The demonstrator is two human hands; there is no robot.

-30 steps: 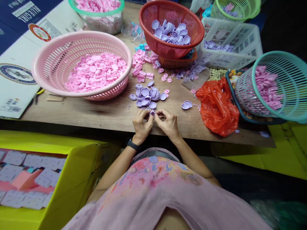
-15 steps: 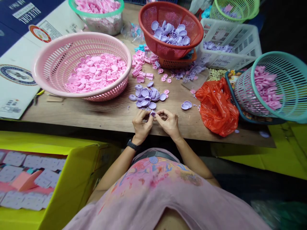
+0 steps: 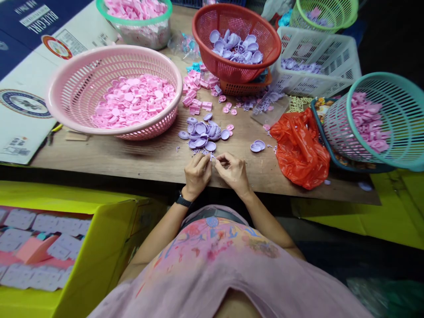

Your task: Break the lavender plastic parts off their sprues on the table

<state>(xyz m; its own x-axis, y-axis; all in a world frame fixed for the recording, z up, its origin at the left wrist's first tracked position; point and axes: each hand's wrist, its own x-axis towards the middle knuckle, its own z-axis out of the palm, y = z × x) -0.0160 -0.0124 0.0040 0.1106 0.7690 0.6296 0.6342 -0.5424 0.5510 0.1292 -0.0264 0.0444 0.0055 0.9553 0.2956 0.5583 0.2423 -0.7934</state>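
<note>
At the table's front edge my left hand [image 3: 198, 175] and my right hand [image 3: 233, 173] meet with fingertips pinched together. Between them shows a small light-purple plastic piece [image 3: 212, 156]; its exact shape is too small to make out. Both hands are closed, and the fingertips partly cover the piece. Just beyond my fingers lies a pile of purple oval plastic shells [image 3: 202, 132]. Tiny thin purple bits [image 3: 198, 151] are strewn at the near side of that pile. Off to the right, a couple of loose purple shells [image 3: 257, 145] rest on the wood.
A pink basket [image 3: 54, 95] of pink parts stands left; a red basket [image 3: 205, 55] of purple shells stands behind. Pink pieces [image 3: 196, 102] lie between. At right are a red plastic bag [image 3: 300, 148], a teal basket [image 3: 404, 128] and a white crate [image 3: 344, 55].
The darker purple piece at my fingertips no longer shows; a small lighter purple bit does instead. My left fingers have closed in tighter. The baskets and piles stay put.
</note>
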